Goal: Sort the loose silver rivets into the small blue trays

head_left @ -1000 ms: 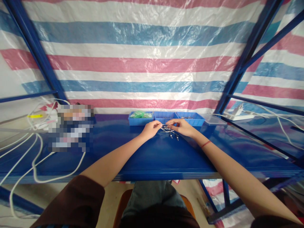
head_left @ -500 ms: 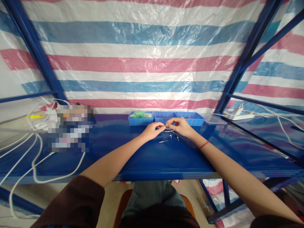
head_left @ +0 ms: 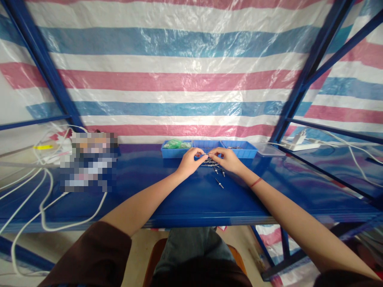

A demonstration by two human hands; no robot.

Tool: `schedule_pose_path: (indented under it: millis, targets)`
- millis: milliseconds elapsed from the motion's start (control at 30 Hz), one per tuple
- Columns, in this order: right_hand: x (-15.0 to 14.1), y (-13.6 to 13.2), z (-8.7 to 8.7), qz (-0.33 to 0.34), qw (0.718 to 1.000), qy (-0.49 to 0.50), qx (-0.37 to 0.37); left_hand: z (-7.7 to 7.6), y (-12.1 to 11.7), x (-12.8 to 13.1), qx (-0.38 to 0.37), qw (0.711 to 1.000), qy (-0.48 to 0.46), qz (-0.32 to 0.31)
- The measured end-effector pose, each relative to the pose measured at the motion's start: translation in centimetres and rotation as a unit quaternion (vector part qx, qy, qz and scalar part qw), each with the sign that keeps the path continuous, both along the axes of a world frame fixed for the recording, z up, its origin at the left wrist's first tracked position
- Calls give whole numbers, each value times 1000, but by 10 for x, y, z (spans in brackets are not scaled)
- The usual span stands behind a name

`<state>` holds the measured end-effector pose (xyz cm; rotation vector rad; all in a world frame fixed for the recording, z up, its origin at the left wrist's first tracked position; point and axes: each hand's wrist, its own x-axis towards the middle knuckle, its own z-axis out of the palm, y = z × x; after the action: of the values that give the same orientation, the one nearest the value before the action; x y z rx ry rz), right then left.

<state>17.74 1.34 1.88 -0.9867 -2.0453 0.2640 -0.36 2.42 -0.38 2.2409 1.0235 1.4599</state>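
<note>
My left hand (head_left: 190, 161) and my right hand (head_left: 228, 158) meet at the far middle of the blue table (head_left: 167, 195), both pinched on a thin metal pin (head_left: 206, 154) held between their fingertips. Under the hands lies a small heap of metal pins (head_left: 212, 164). One loose pin (head_left: 220, 183) lies alone on the table, nearer to me. A red band circles my right wrist.
Three blue trays stand behind the hands: the left tray (head_left: 176, 148) holds green parts, the middle tray (head_left: 207, 145) and right tray (head_left: 239, 148) hold small metal parts. A clear lid (head_left: 271, 150) lies to the right. White cables (head_left: 44, 191) and a blurred box (head_left: 89, 161) sit left.
Both hands have lifted slightly and come together on one pin. A loose pin has dropped and come to rest on the table nearer to me.
</note>
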Motion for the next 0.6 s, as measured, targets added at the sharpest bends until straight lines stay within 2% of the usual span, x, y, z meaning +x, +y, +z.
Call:
schedule_pose_path:
  millis: [100,167,300,367,433,500,600]
  targets:
    - [4,6,-2,-23,998,45,-31,0,-3,1,-1,1000,14,-18]
    - [10,12,-3,-75,989,115,-57,1,-8,1,22,996,61,-54]
    - [27,20,-3,-199,934,275,-110,5,-21,6,88,965,203,-140]
    - [34,21,-2,-219,906,332,-147,5,-26,9,100,946,259,-169]
    - [38,20,-1,-218,890,356,-183,4,-29,11,98,933,292,-187]
    - [38,18,0,-204,895,343,-197,4,-30,12,89,928,306,-192]
    - [32,15,2,-165,927,278,-191,5,-32,12,73,932,302,-188]
